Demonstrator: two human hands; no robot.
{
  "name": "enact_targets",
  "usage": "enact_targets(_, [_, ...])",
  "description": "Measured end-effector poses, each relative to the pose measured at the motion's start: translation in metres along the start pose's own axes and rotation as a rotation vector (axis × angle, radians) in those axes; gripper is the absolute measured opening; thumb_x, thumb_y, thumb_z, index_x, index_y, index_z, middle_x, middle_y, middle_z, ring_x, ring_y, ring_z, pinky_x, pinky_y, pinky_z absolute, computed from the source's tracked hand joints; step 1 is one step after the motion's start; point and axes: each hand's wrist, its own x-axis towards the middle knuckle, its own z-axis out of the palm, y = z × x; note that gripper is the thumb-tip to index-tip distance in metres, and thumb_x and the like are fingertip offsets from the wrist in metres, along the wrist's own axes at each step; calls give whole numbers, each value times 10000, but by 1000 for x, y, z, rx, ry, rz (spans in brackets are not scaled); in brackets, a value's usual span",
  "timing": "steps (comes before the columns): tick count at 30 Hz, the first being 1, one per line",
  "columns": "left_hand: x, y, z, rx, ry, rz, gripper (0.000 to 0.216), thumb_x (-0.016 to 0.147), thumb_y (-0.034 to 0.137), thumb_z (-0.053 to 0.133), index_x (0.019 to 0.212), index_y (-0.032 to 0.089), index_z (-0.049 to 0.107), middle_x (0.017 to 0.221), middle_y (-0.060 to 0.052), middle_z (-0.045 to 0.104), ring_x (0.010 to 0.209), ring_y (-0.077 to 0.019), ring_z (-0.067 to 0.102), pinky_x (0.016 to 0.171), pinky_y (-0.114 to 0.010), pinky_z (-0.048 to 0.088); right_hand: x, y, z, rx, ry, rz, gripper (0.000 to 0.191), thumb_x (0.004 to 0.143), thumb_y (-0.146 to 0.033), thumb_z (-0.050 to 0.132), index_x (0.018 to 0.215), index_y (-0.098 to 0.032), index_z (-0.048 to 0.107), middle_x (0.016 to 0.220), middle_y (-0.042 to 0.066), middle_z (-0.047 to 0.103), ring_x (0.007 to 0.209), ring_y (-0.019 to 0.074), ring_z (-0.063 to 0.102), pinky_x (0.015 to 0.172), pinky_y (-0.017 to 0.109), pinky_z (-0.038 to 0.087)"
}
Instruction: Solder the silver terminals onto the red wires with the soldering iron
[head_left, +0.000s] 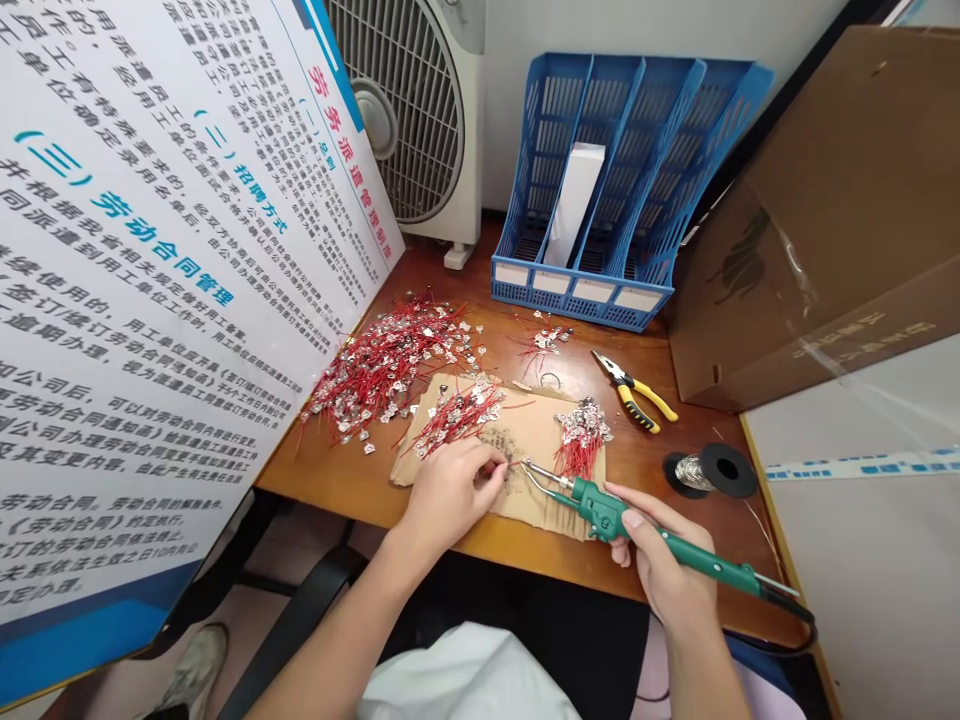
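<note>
My right hand is wrapped round a green soldering iron with a trigger-style body; its metal tip points left over the cardboard. My left hand pinches a short red wire whose metal terminal end meets the iron's tip. Beneath both lies a scorched cardboard sheet. On its left part rests a bunch of red wires with metal terminals. A neater bundle of red wires lies on the right part, close to the iron.
A large pile of red wires spreads at the left, with a smaller cluster behind. Yellow-handled pliers and a solder spool lie at right. Around stand a blue file rack, a fan, a printed board and a brown box.
</note>
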Motion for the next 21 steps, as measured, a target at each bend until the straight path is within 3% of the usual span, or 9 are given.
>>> enact_targets(21, [0,0,1,-5,-20,-24,114,1047,183,740,965,222,809,891,-24,788,765,-195,691,751,-319,493,1,-5,3,-53,-6,-23,306,1004,-400,836,1210,-197,935,662,34,720,526,162,647,510,270,536])
